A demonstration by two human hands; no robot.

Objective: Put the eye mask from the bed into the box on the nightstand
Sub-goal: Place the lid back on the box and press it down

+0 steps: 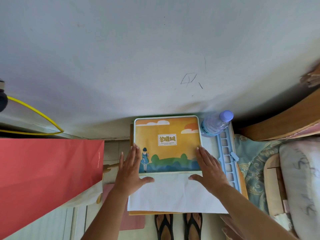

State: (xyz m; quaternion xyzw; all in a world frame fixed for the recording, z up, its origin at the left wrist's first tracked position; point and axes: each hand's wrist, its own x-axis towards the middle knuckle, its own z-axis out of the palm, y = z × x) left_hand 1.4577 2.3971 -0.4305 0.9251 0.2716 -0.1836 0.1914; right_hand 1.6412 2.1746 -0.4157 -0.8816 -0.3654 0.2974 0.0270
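At centre frame the nightstand [243,184] carries a white sheet of paper [174,194], the lidded box [167,144], a blue tray [227,158] on its right, and a water bottle [216,124] at upper right.

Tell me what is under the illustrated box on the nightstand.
The box sits on a white sheet of paper that sticks out toward the person. Beneath that, an orange-brown nightstand edge shows. Whatever lies directly under the box is covered, as is its inside, since the lid is on.
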